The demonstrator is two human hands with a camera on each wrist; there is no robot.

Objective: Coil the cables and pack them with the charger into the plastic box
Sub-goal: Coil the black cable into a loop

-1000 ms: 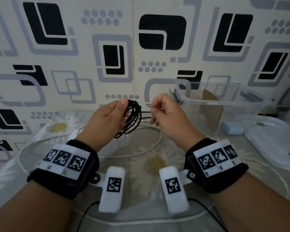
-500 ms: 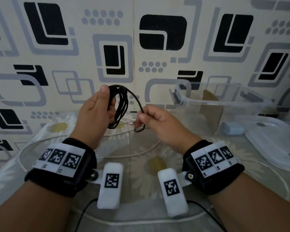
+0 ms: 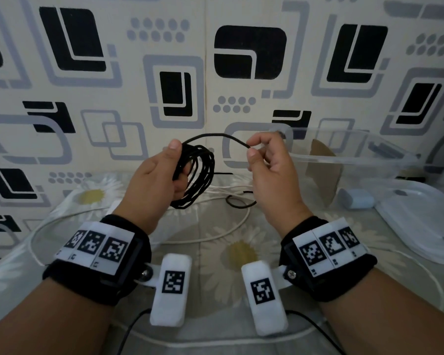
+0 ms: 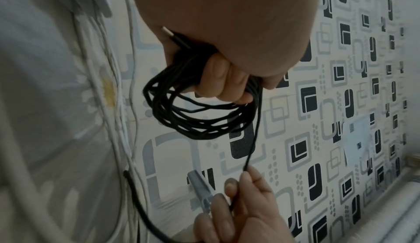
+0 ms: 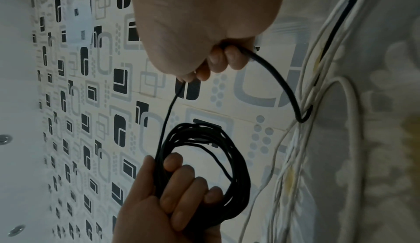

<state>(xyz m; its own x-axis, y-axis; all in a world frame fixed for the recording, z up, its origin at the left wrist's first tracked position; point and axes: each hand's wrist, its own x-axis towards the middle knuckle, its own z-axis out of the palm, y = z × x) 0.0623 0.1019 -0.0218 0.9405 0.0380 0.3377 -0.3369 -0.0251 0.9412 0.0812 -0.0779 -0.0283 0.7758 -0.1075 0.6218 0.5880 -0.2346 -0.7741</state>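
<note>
My left hand (image 3: 162,175) grips a coil of thin black cable (image 3: 198,175) held up above the table; the coil (image 4: 195,113) hangs from its curled fingers, and it shows again as a black ring (image 5: 204,166) in the right wrist view. My right hand (image 3: 264,160) pinches the free strand (image 3: 215,135) that arcs over from the coil, and the rest of the black cable (image 3: 241,201) trails down to the table. A white cable (image 3: 215,237) lies loose on the cloth. The clear plastic box (image 3: 349,155) stands at the right, with a pale blue charger (image 3: 355,198) beside it.
The box's clear lid (image 3: 420,219) lies flat at the far right. A patterned wall (image 3: 215,60) closes off the back. The table wears a daisy-print cloth (image 3: 241,254). A second white cable runs along the near edge (image 3: 215,342).
My right hand has swung up and to the right, drawing a fresh arc of black cable over the coil. My left hand has shifted the coil slightly right.
</note>
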